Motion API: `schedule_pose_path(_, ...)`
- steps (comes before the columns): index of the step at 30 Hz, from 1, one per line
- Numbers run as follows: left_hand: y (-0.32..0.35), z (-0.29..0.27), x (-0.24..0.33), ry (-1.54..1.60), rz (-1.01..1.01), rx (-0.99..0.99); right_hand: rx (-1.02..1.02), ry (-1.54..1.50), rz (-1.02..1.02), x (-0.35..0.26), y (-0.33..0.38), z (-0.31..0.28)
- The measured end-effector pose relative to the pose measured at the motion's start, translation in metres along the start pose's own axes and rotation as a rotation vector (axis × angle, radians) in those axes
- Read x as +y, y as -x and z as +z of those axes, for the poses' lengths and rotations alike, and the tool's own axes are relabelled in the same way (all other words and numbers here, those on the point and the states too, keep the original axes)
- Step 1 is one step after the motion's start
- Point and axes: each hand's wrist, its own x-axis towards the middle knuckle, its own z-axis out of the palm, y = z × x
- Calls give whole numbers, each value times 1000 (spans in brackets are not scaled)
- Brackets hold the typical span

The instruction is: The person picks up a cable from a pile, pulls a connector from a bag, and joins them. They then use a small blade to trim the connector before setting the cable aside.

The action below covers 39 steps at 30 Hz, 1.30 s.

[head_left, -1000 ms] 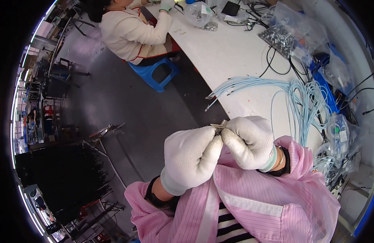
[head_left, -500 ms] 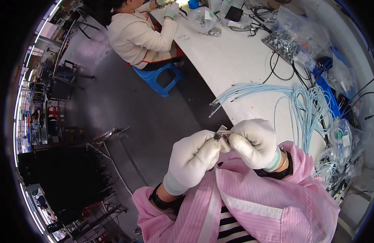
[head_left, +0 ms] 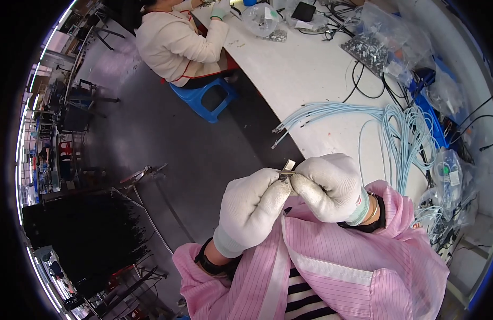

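In front of my chest, both gloved hands meet at the fingertips around a small metal part (head_left: 290, 165). My left hand (head_left: 251, 205) is closed, its thumb and forefinger pinching the part from the left. From the right, my right hand (head_left: 332, 186) pinches it too, thumb against the other thumb's tip. A shiny flat end of the part sticks up between the fingers; the rest is hidden by the gloves. Beyond my hands, a bundle of light blue cables (head_left: 401, 125) lies on the white table (head_left: 321, 80), its loose ends reaching the table's edge.
A co-worker in a cream jacket (head_left: 171, 42) sits on a blue stool (head_left: 206, 101) at the table's far end. Clear bags of small parts (head_left: 366, 50), black cables (head_left: 358, 85) and a blue bin (head_left: 430, 114) crowd the right side. A black rack (head_left: 81, 234) stands at left.
My fingertips have come closer together around the metal part. Its shiny flat end now points more upward. The whole view has shifted slightly.
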Motion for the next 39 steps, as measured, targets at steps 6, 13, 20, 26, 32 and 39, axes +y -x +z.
schedule_pose_path(6, -1, 0, -4, -145, 162, -4, -152, -54, 29, -5, -4, -6)
schedule_pose_path(13, -2, 2, -2, 11, 17, -14, -107, -187, 52, 5, -3, -8)
schedule_pose_path(20, 2, -5, -5, 404, -177, -190, 233, -686, 360, -7, -8, -3)
schedule_pose_path(26, 6, -4, 12, 176, -131, -77, 72, -941, 516, -21, -16, -11)
schedule_pose_path(32, 11, -2, 14, 91, -126, -24, 89, -720, 454, -21, -15, -5)
schedule_pose_path(39, 12, 0, 8, 462, -220, -20, 153, -317, 174, -16, 1, 0)
